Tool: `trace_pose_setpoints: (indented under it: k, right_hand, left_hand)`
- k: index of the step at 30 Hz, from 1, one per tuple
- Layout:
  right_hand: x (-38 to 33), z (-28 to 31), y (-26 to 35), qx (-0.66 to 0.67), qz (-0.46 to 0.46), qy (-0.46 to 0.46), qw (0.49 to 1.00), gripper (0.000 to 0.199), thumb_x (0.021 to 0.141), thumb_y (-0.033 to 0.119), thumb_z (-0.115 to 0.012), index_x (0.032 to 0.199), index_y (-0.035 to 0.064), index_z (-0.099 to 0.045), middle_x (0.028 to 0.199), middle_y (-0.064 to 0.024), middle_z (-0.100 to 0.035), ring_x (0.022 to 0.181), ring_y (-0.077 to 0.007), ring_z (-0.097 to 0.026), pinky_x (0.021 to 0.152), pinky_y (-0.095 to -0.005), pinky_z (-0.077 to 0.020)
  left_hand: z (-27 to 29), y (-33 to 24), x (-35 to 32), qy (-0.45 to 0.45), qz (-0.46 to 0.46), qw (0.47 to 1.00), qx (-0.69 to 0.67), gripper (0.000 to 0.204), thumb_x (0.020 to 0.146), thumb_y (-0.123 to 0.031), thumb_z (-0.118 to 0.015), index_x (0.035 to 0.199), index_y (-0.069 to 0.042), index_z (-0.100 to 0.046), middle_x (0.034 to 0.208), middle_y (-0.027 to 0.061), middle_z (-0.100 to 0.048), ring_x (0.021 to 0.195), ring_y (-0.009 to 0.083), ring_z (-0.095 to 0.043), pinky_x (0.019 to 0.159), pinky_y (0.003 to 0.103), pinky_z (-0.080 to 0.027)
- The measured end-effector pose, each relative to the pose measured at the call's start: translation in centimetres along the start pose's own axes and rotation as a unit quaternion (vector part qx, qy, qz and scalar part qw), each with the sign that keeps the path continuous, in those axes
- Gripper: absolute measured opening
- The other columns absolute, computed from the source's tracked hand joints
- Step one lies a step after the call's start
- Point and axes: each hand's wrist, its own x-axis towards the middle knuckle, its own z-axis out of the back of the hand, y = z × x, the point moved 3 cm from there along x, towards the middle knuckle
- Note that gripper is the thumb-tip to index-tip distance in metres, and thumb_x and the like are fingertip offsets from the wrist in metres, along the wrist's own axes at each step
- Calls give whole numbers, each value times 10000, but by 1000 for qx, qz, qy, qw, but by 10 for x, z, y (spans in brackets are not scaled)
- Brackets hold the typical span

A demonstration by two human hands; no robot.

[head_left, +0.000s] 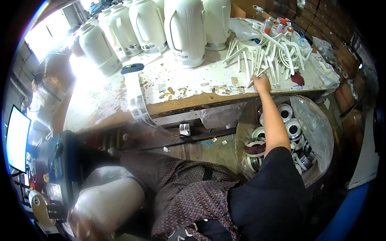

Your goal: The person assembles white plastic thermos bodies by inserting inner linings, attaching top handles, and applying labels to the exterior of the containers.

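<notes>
At the front edge of the workbench, my right hand (262,83) is closed on a white plastic handle (251,84) at the near side of a pile of loose white handles (277,52). The arm is stretched out over a plastic-lined bag. At lower left, a white vacuum jug body (114,201) lies tilted beside my lap, slightly blurred. My left hand (86,227) holds it at its lower end; the fingers are smeared by motion and partly cut off by the dark rim.
Several white vacuum jugs (185,32) stand on the worn bench (193,82). A label strip (136,98) hangs over its edge, with a blue-black object (132,68) on top. The bag (315,132) holds round white and metal parts. Small bottles (268,25) stand behind the handles; a lit screen (18,138) is at left.
</notes>
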Motion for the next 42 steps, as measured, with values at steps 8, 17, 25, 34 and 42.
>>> trace_pose_setpoints:
  k: [8, 17, 25, 34, 42]
  right_hand:
    - [-68, 35, -10, 437, -200, 394, 784, 372, 899, 147, -500, 1233, -13, -534, 712, -47, -571, 575, -152, -550, 460, -286, -455]
    - [-328, -13, 269, 613, 93, 632, 465, 253, 985, 189, -539, 1151, -2, -533, 545, 33, -345, 442, -79, -345, 413, -232, -283]
    - [-631, -29, 332, 420, -39, 825, 376, 21, 987, 80, -521, 989, 63, -534, 596, 51, -386, 450, -37, -319, 406, -197, -263]
    - [-627, 0, 332, 375, -15, 845, 381, 141, 972, 115, -544, 1091, 40, -528, 1050, -98, -590, 960, -144, -544, 866, -305, -455]
    - [-629, -8, 349, 392, 308, 792, 354, 266, 966, 164, -515, 1171, -5, -510, 1220, -188, -581, 1118, -227, -565, 990, -382, -444]
  left_hand:
    - [-37, 16, -48, 51, -17, 997, 58, 166, 732, -73, -681, 859, 34, -679, 1204, 215, -597, 1096, 343, -599, 905, 406, -492]
    - [-27, -30, -64, -33, 24, 998, -43, 253, 661, -77, -784, 633, 20, -552, 1227, 286, -567, 1071, 370, -618, 875, 431, -526]
    - [-5, -51, -86, -111, 0, 993, -49, 402, 661, -202, -854, 663, -54, -480, 1177, 287, -577, 1068, 422, -610, 953, 560, -471]
    - [10, -74, -114, 27, 137, 990, -8, 765, 638, -595, -795, 1125, -79, -509, 1221, 163, -543, 1108, 414, -583, 1025, 594, -405]
    - [3, -7, -100, -52, 253, 948, -185, 539, 750, -563, -657, 917, -58, -571, 1133, 175, -585, 1055, 414, -534, 923, 516, -402]
